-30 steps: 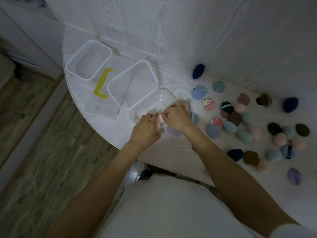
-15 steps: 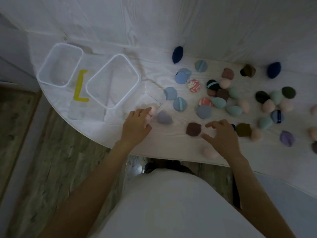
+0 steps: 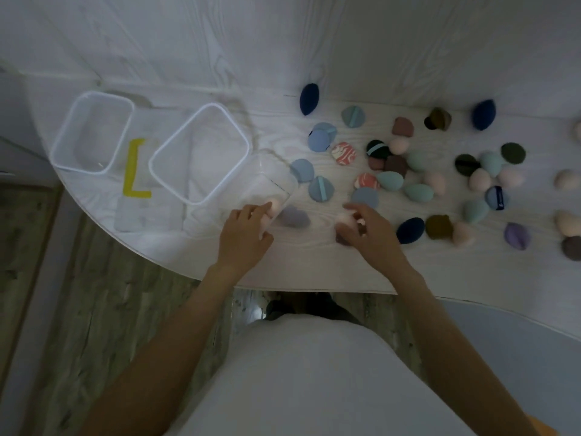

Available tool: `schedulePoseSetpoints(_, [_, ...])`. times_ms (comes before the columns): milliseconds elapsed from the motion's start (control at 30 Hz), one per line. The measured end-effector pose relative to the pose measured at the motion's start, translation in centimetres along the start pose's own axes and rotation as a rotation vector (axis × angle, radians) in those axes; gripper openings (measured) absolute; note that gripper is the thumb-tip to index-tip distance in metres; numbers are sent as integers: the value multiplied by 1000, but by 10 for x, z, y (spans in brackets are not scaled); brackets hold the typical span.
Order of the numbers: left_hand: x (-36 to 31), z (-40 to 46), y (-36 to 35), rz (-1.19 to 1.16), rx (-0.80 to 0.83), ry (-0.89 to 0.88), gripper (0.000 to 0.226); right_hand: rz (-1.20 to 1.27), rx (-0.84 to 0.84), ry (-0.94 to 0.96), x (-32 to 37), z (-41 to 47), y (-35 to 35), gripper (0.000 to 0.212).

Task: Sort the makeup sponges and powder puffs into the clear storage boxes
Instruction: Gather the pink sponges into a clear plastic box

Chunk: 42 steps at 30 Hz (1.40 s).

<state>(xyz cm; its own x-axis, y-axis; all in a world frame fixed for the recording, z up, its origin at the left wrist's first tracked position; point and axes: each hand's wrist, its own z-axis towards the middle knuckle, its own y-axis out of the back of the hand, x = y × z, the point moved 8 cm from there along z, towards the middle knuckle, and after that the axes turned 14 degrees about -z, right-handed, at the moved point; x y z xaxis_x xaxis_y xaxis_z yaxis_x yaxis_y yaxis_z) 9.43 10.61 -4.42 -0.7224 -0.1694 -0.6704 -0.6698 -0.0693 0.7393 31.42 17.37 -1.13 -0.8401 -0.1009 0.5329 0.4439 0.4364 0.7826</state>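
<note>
You are pinching a pink sponge [image 3: 343, 219] in your right hand [image 3: 371, 234] while your left hand [image 3: 243, 237] is gripping the box [image 3: 267, 180] beside it, so keep steadying that box as you drop it in.

Person viewed from above: white short-sleeved top [image 3: 301, 382] covering the torso; both forearms bare to the wrists; left hand [image 3: 243, 243] and right hand [image 3: 372, 236] without rings, watch or gloves.

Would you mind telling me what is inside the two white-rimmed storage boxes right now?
Both the left box and the right box look empty; only bare bottoms show through. No sponge or puff is visible inside, and nothing covers either.
</note>
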Motion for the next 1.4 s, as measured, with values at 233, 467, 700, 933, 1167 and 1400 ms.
schedulePoseSetpoints(233, [-2,3,-4,54,4,-18,53,-173,-77,349,100,67,-21,28])
schedulePoseSetpoints(467, [-3,3,-4,28,-27,25,58,-867,-31,628,139,90,-64,25])
schedulePoseSetpoints(700, [0,2,-5,26,-38,61,60,-803,17,559,133,99,-60,21])
schedulePoseSetpoints(933, [3,4,-3,-2,-60,94,60,-803,4,599,125,100,-57,25])
schedulePoseSetpoints(1167, [2,3,1,-9,-69,84,62,-686,-48,649,124,95,-51,22])
schedulePoseSetpoints(1400, [-3,-1,5,-1,-115,67,55,-645,-97,727,129,90,-47,20])
